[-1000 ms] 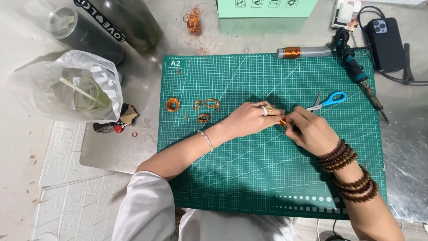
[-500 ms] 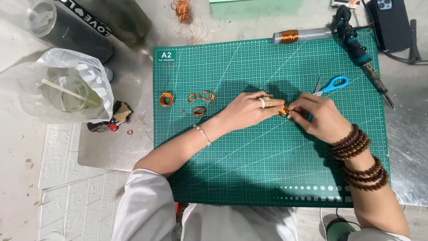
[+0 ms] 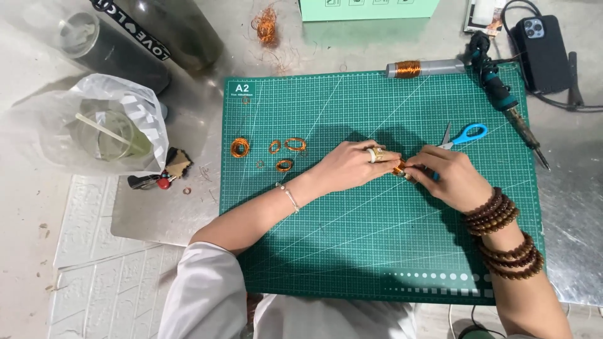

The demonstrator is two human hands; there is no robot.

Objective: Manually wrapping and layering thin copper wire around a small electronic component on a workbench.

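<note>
My left hand [image 3: 352,164] and my right hand [image 3: 449,177] meet over the middle of a green cutting mat [image 3: 377,251]. Between their fingertips they pinch a small copper wire coil [image 3: 399,168]. The left hand wears a wide ring, the right wrist several brown bead bracelets. Several finished copper coils [image 3: 239,147] lie on the mat to the left of my left hand, with one oval coil [image 3: 294,144] nearest it. Blue-handled scissors [image 3: 463,135] lie just behind my right hand.
A soldering iron [image 3: 505,103] lies at the mat's right rear, a grey rod wound with copper wire [image 3: 424,67] along its back edge. A phone [image 3: 543,44], a green box [image 3: 367,9], tangled wire [image 3: 266,26], dark bottles [image 3: 135,44] and a bagged drink cup [image 3: 103,132] surround it.
Both hands stay pinched on the small coil at the mat's centre, with only slight finger shifts. The view has drifted a little between frames.
</note>
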